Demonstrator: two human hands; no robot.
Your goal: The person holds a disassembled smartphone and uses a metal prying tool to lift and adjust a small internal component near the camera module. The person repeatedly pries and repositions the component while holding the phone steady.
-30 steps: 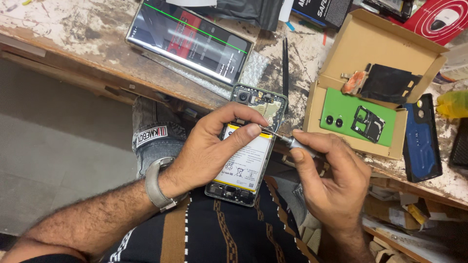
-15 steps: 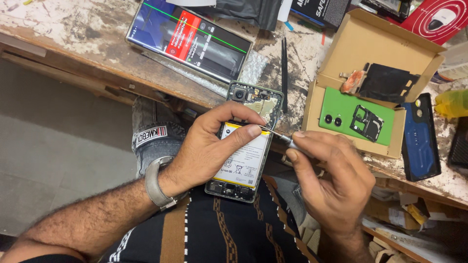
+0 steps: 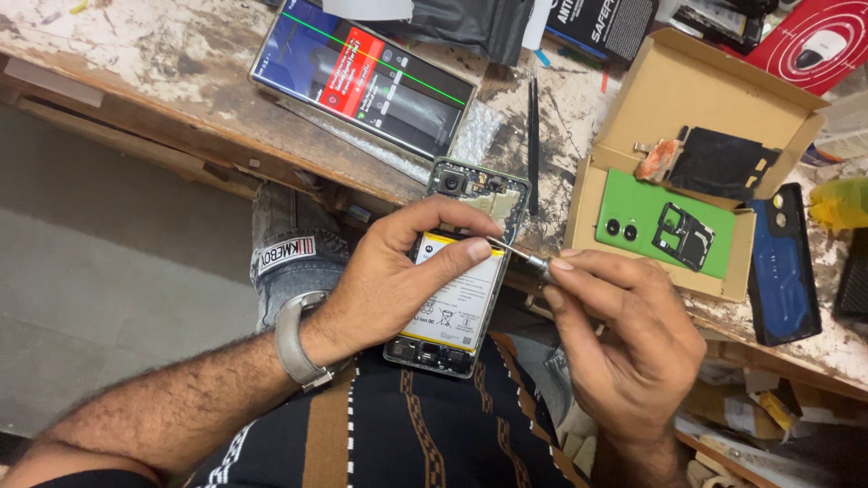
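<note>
Opened phone (image 3: pixel 452 298) mid-frame, pinched by left hand (image 3: pixel 398 280); right hand (image 3: pixel 624 343) fingers closed on thin screwdriver (image 3: pixel 517 254) (tip at upper edge). Likely light, rigid, fragile inside; best gripped by side rails.

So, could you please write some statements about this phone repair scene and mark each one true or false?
1. The left hand holds the opened phone. True.
2. The right hand holds a hammer. False: it holds a thin screwdriver whose tip is at the phone.
3. The green back cover lies inside the cardboard box. True.
4. The phone with the lit screen lies on the floor. False: it lies on the workbench.
5. Black tweezers lie on the workbench. True.
</note>
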